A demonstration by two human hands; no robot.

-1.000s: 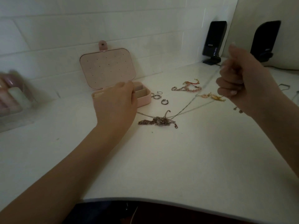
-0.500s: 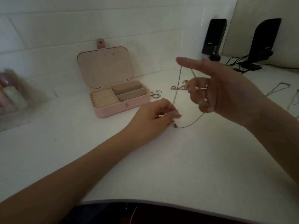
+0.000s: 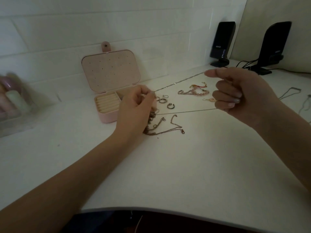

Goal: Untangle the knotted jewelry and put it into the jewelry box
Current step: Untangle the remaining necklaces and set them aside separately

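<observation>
A thin silver chain (image 3: 178, 83) is stretched in the air between both hands. My left hand (image 3: 134, 108) pinches its lower end just right of the open pink jewelry box (image 3: 107, 118). My right hand (image 3: 235, 95) holds the upper end between thumb and forefinger, with a second strand (image 3: 185, 112) running from its curled fingers back toward the left hand. A knotted heap of brownish chains (image 3: 161, 126) lies on the white table under my left hand, partly hidden by it.
Three rings (image 3: 163, 100) lie right of the box. A pink bead bracelet (image 3: 193, 93), a red cord piece (image 3: 198, 85) and a gold pendant (image 3: 210, 99) lie beyond. Two black speakers (image 3: 222, 42) with cables stand at the back right. A clear organiser (image 3: 13, 105) sits far left.
My left hand rose from the heap toward the box, pinching the chain. My right hand closed its fingers and moved right, pulling the chain out straight between the hands.
</observation>
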